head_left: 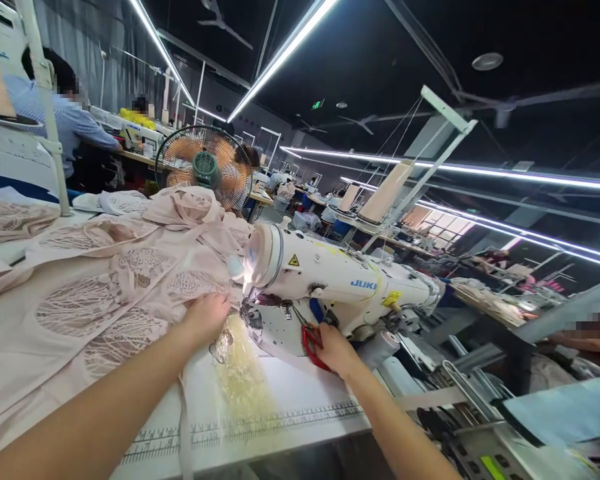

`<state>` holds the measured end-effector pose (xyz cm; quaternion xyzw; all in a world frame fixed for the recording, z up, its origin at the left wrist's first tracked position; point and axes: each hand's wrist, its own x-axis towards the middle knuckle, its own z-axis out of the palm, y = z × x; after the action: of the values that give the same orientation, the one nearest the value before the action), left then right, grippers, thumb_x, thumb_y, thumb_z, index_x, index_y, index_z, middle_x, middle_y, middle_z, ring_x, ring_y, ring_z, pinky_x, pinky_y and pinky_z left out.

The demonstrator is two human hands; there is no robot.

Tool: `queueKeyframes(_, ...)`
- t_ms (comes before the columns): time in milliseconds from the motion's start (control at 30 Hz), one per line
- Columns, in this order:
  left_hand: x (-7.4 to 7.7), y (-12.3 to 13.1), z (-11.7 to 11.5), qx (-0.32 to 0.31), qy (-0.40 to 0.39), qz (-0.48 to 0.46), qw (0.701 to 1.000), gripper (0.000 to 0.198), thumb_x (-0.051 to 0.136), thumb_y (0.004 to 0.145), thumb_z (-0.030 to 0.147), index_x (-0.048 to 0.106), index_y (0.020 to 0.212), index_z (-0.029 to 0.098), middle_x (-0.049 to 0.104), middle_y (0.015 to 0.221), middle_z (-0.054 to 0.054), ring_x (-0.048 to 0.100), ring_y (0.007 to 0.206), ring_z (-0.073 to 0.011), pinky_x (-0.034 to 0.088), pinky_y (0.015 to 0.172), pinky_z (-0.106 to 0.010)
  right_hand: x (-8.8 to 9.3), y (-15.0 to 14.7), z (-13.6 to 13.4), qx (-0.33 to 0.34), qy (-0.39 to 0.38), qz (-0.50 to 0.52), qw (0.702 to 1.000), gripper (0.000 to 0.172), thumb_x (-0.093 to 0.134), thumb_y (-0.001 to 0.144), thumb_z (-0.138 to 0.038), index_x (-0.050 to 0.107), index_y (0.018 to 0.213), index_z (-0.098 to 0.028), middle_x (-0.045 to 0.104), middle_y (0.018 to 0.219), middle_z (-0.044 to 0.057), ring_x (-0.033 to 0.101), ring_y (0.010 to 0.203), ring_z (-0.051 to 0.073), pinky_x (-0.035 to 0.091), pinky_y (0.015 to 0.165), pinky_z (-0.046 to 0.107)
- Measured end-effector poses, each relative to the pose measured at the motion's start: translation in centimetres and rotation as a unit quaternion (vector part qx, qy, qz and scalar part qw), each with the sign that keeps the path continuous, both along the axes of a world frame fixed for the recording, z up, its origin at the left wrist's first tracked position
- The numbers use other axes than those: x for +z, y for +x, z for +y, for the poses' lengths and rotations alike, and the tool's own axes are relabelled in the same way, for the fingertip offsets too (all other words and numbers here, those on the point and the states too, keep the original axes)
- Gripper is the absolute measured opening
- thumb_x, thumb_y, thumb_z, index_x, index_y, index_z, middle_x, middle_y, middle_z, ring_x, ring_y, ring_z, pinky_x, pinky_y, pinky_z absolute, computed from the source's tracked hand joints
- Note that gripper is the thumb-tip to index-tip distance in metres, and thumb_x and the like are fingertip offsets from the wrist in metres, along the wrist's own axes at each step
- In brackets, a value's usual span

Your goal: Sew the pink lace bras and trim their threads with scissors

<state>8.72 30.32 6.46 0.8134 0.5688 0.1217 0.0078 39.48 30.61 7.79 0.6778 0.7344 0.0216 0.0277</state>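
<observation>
My left hand (207,317) rests on pale pink lace-panelled fabric (95,293), fingers curled and pressing it down just left of the needle area of a white sewing machine (330,277). My right hand (333,348) is closed round red-handled scissors (310,343), held under the machine's arm, blades pointing up toward the needle. A strip of cream lace trim (240,373) lies on the white table (290,413) between my hands.
A standing fan (205,167) is behind the fabric pile. Thread cones (387,190) stand on a rack behind the machine. A person in a blue striped shirt (65,113) sits at far left. Other sewing stations stretch into the background.
</observation>
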Motion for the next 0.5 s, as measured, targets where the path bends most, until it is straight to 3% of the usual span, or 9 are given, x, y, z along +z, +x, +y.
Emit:
queueKeyframes(167,0.0,-0.7,0.0,-0.009,0.004,0.013,1.000,0.019,0.055,0.086,0.022,0.062,0.102,0.014,0.059,0.120,-0.010,0.052,0.112,-0.0257,0.041,0.093,-0.045,1.8,-0.1,-0.1,-0.018,-0.032,-0.014,0.999,0.012,0.056,0.077,-0.020,0.057,0.085,-0.011,0.065,0.081,0.012,0.060,0.072,0.021,0.034,0.055,0.026)
queueKeyframes(300,0.2,-1.1,0.4,-0.029,-0.005,0.014,0.999,0.017,0.056,0.082,0.019,0.068,0.094,0.017,0.058,0.124,-0.011,0.054,0.110,-0.0275,0.042,0.091,-0.043,3.6,-1.1,-0.4,0.042,-0.051,-0.013,0.998,0.020,0.054,0.082,-0.035,0.057,0.081,-0.016,0.065,0.078,0.006,0.057,0.067,0.017,0.034,0.055,0.024)
queueKeyframes(400,0.0,-1.2,0.6,-0.027,-0.007,0.016,0.999,0.020,0.055,0.084,0.018,0.066,0.099,0.016,0.057,0.126,-0.012,0.052,0.112,-0.0276,0.041,0.091,-0.044,4.0,-2.9,1.1,0.092,-0.075,-0.021,0.993,0.030,0.061,0.075,-0.047,0.059,0.081,-0.018,0.065,0.081,0.004,0.056,0.069,0.016,0.036,0.057,0.023)
queueKeyframes(500,-0.4,-1.1,0.7,-0.017,-0.003,0.018,1.000,0.023,0.052,0.087,0.017,0.061,0.108,0.014,0.058,0.124,-0.011,0.051,0.114,-0.0259,0.040,0.094,-0.046,4.0,-4.8,3.5,0.106,-0.099,-0.051,0.988,0.031,0.066,0.070,-0.048,0.062,0.074,-0.018,0.065,0.071,0.004,0.056,0.063,0.018,0.036,0.053,0.024)
